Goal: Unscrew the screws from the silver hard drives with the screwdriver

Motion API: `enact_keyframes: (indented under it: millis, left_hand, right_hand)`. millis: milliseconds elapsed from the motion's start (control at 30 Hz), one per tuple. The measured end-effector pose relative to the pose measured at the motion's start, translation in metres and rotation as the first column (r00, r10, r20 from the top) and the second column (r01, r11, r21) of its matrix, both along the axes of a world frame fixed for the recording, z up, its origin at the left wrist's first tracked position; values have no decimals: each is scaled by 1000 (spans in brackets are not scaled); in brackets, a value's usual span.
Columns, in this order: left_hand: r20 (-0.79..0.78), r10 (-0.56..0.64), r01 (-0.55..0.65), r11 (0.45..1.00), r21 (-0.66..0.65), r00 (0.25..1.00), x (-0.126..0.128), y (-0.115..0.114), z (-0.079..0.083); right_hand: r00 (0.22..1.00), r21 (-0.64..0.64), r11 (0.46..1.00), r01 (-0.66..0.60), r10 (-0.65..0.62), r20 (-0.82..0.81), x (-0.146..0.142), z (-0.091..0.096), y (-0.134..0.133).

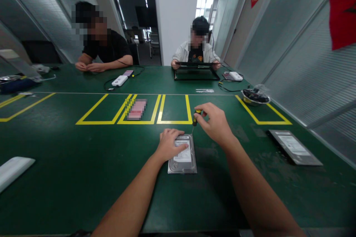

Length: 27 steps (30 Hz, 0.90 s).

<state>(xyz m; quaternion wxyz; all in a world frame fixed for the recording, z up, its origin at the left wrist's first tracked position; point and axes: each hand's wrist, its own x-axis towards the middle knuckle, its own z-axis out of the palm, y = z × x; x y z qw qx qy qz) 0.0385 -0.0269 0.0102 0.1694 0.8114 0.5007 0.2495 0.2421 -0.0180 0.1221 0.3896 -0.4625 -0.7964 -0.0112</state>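
Observation:
A silver hard drive (182, 164) with a white label lies flat on the green table in front of me. My left hand (170, 144) grips it, fingers across its upper left edge and thumb over the label. Between the thumb and fingers of my right hand (214, 120) is a screwdriver (195, 118) with a black and yellow handle. It stands nearly upright, its thin shaft reaching down to the drive's upper right corner. Whether the tip sits in a screw is too small to tell.
Another hard drive (294, 147) lies to the right. Behind it stands a bowl of dark items (256, 95). Yellow tape outlines (174, 122) mark the table, with a phone (137, 109) inside one. A white object (15, 168) is at left. Two people sit opposite, one holding a black frame (197, 77).

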Motion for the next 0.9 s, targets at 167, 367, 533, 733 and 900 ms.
enact_keyframes:
  millis: [167, 367, 533, 733, 900]
  left_hand:
    - [-1, -9, 9, 1000, -2, 1000, 0, 0, 0]
    - [-1, -7, 7, 1000, -3, 1000, 0, 0, -1]
    - [0, -12, 12, 1000, -4, 1000, -1, 0, -1]
    - [0, -17, 17, 1000, -15, 1000, -1, 1, -1]
    - [4, -19, 19, 1000, -17, 1000, -2, 1, -1]
  right_hand:
    - [1000, 13, 1000, -4, 4, 2, -1, 0, 0]
    - [1000, -2, 1000, 11, -11, -1, -2, 1, -1]
    - [1000, 32, 999, 17, -18, 15, -2, 0, 1]
    - [1000, 13, 1000, 17, -17, 2, -2, -1, 1]
    - [1000, 36, 999, 15, -16, 9, -1, -2, 1]
